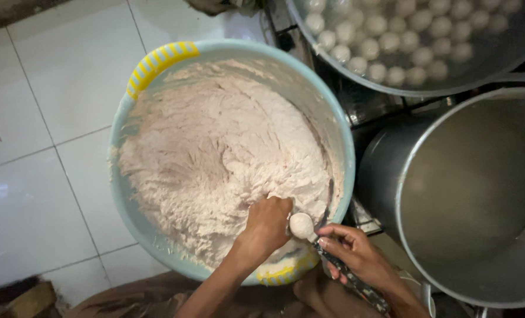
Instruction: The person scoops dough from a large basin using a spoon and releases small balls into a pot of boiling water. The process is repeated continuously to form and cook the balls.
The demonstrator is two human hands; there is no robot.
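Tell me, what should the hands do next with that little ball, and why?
Probably lift the spoon in the right hand toward the pot of liquid. A rounded dough ball already sits on its tip, squeezed from the left hand, and similar balls float in the other pot.

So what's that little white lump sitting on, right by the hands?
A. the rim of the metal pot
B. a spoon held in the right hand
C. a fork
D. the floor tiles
B: the rounded white dough ball rests on a spoon whose handle the right hand grips, while the left hand presses into the pale dough in the blue tub.
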